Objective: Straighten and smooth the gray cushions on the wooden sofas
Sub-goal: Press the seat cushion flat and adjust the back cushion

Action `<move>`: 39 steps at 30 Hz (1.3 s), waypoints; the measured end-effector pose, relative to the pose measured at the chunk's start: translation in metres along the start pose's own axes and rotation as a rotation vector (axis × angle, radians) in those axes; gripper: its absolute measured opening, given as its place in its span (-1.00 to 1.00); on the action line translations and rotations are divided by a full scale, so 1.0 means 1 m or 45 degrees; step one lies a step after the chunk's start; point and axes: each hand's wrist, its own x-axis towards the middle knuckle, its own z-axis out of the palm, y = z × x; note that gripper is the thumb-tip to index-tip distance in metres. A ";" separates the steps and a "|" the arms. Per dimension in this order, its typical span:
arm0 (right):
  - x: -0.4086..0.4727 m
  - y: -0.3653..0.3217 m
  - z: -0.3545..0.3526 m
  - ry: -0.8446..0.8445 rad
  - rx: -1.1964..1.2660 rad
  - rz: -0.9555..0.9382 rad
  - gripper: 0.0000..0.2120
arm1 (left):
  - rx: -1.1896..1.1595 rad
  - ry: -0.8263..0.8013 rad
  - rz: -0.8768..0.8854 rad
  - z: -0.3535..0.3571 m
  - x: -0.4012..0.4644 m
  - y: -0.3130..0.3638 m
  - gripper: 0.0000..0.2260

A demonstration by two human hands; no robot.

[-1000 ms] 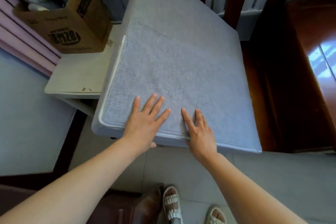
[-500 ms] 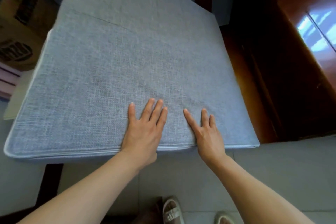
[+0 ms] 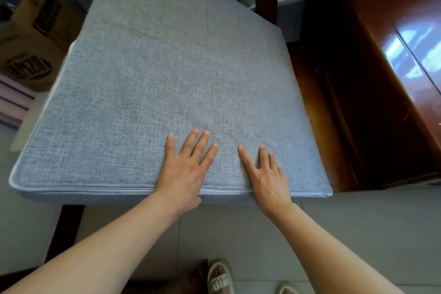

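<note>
The person's 2 forearms are bare from the bottom corners of the view up to the wrists, with no sleeve showing. The left hand [image 3: 185, 174] and the right hand [image 3: 267, 178] wear no rings, watch or gloves, and the fingernails are short and unpainted. On the 2 feet are open-toed sandals [image 3: 219, 278], pale cream, with a gathered strap across the toes.

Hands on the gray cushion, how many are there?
2. The left hand lies flat near the front edge of the cushion; the right hand lies flat beside it, closer to the right corner.
</note>
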 end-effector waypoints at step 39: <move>-0.046 -0.025 0.043 0.243 0.075 0.163 -0.13 | -0.328 0.255 0.297 0.004 -0.056 0.038 -0.76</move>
